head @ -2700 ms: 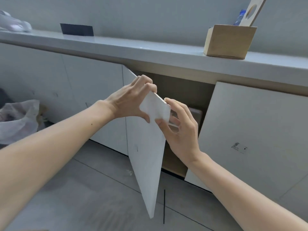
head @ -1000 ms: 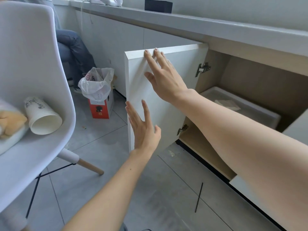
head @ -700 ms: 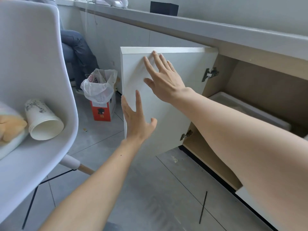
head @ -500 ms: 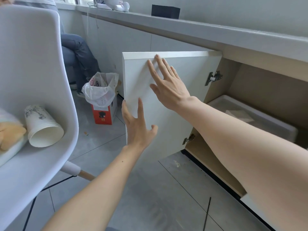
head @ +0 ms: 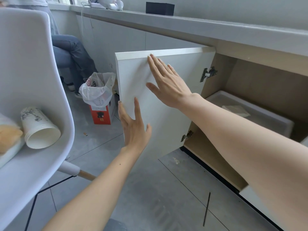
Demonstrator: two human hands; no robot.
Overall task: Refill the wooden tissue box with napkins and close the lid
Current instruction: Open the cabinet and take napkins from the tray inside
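Hands, left [head: 135, 129] and right [head: 166, 84], lie flat and unclenched against the half-open cabinet door [head: 183, 72].

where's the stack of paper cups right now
The stack of paper cups lies on its side on the white chair seat at the far left, beside a yellowish object.

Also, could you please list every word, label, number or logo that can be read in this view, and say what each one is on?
No text here reads clearly.
Plastic bag: red round logo and rows of small print, too blurred to read.
Red box beneath the bag: a dark figure, with no letters I can make out.
Paper cups on the chair: dark ink-style drawing, no legible words.
Cabinet door: blank.
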